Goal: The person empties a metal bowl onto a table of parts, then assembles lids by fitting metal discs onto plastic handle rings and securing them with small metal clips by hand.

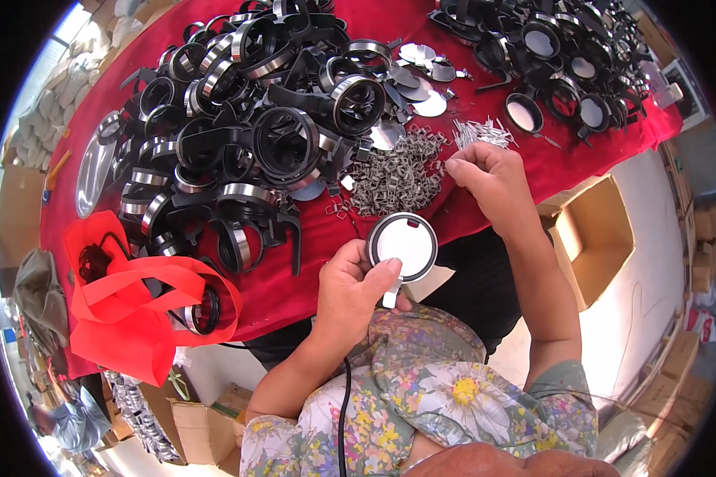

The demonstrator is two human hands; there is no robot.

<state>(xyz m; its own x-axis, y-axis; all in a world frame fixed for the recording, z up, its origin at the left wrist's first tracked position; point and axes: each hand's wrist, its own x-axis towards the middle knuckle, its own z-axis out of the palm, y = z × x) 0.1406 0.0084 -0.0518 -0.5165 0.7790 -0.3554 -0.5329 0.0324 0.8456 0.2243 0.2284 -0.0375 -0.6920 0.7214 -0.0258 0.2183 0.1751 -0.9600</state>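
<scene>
My left hand grips a round black-rimmed lid near the table's front edge, thumb on its lower rim. The lid has a pale flat face, a small slot at its far side, and a light tab sticking out toward me. Over the right edge of a heap of small metal clips, my right hand has thumb and forefinger pinched together. Whatever is between those fingertips is too small to make out. Just beyond that hand lies a little pile of thin silver pins.
Black rings with handles and metal bands are heaped on the red-covered table. Round metal discs lie beyond the clips. More black-rimmed parts are piled far right. A red fabric bag sits near left; an open cardboard box stands right.
</scene>
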